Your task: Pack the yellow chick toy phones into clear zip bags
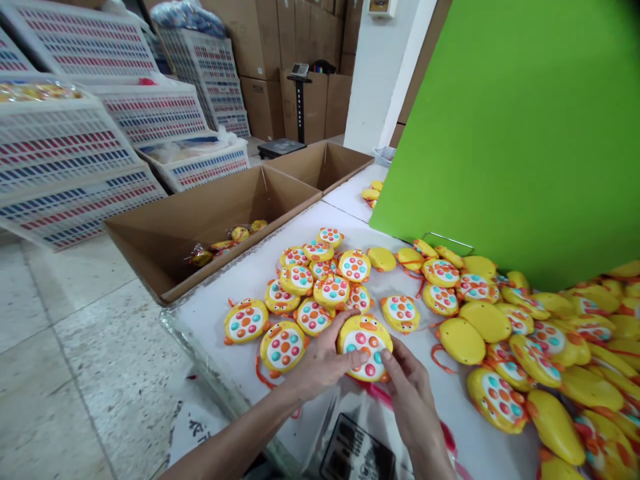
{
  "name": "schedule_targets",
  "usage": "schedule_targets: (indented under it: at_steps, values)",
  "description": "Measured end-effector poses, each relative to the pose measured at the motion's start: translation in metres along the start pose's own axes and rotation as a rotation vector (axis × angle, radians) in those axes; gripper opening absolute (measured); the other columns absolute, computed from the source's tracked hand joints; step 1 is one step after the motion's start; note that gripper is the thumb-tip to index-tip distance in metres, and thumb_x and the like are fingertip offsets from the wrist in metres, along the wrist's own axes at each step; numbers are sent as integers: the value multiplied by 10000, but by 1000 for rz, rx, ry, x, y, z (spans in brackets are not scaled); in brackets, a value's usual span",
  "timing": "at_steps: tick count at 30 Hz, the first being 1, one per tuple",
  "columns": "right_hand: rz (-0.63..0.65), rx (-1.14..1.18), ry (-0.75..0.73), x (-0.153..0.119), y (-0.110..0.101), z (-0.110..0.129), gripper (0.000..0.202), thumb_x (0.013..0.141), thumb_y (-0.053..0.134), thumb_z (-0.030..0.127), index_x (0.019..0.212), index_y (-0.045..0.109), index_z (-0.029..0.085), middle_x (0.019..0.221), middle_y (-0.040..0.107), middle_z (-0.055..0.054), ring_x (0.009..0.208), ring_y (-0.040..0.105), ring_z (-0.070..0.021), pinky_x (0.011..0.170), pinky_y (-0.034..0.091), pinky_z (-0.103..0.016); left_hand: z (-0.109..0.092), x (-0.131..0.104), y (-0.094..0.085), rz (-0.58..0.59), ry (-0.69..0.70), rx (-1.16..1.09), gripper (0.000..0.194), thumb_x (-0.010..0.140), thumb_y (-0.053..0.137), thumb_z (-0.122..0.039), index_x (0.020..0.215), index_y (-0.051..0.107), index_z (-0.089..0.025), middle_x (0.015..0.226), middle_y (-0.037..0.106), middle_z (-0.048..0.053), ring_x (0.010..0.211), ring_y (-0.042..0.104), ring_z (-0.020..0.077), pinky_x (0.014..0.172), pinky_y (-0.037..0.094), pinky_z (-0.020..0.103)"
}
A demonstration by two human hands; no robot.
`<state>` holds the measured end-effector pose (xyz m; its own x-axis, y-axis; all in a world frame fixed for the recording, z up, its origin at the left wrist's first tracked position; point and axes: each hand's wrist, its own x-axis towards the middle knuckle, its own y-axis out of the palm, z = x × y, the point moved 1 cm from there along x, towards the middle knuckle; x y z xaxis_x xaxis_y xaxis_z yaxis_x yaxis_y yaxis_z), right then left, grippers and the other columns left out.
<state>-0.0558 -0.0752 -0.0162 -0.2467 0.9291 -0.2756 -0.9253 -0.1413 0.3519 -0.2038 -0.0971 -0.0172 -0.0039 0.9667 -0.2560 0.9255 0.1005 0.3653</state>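
Between both hands, just above the white table [210,320], I hold a yellow duck-shaped pop toy [365,339] with a white face of pink, orange and teal bubbles. My left hand [330,353] grips its left side, the thumb on the bubbles. On its right edge, my right hand [407,377] closes with the thumb pressed to the front. Just beyond lies a group of similar duck toys [332,291], bubble side up. To the right spreads a large heap of duck toys [500,400], some showing plain yellow backs. Orange cords hang from several.
An open cardboard box [200,213] with bagged toys stands against the table's left edge, another box [320,163] behind it. A green panel [520,133] rises at the right. White crates [65,147] are stacked at the left. A printed plastic bag [360,440] lies near me.
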Motion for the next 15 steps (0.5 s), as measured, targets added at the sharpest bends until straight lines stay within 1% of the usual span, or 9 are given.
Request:
schedule_targets:
  at_steps: [2,4,6,9,11,13,15]
  values:
    - [-12,-8,3,-1,0,-3,353,781,641,371,1072,596,178,1060,666,-84,973,615,-247,848,484,-382,1,-1,-1,-5,-1,42,672,665,741,-267,1280,471,-243,1102,621,54,959,584,225,804,481,290]
    - [-40,-86,-34,-3,0,-7,346,769,649,383,1040,608,171,1006,681,-80,921,630,-242,805,501,-359,4,-1,-2,-27,6,50,613,692,717,-277,1261,494,-243,1122,615,59,962,586,224,797,485,288]
    - [-51,-196,-83,-2,0,-10,359,774,628,413,1036,610,169,978,688,-78,881,640,-237,760,517,-336,7,1,-3,-44,8,25,559,711,696,-276,1240,519,-233,1104,626,65,933,601,222,763,494,279]
    - [-11,-467,-201,9,-6,-10,377,833,509,460,1036,622,163,956,697,-87,833,652,-230,693,536,-324,9,12,-5,-62,-5,-21,526,693,710,-243,1195,557,-214,1034,655,69,842,628,212,691,505,264]
    - [-3,-658,-286,28,-16,-4,387,846,467,461,1012,642,159,946,701,-95,834,650,-234,697,534,-338,6,24,-7,-155,-14,-96,514,675,728,-220,1163,569,-217,1031,657,60,842,636,205,688,513,258]
    - [-51,-781,-341,59,-30,8,385,825,492,446,1022,643,152,981,689,-111,870,636,-251,740,520,-378,-2,40,-10,-247,-28,-265,473,684,725,-212,1132,572,-211,1046,653,60,868,641,207,712,526,277]
    - [-115,-867,-379,97,-42,20,395,788,539,393,1083,618,142,1075,650,-134,956,603,-282,821,482,-442,-14,54,-13,-265,-45,-438,356,737,679,-225,1077,583,-184,1032,658,68,858,649,208,715,540,309]
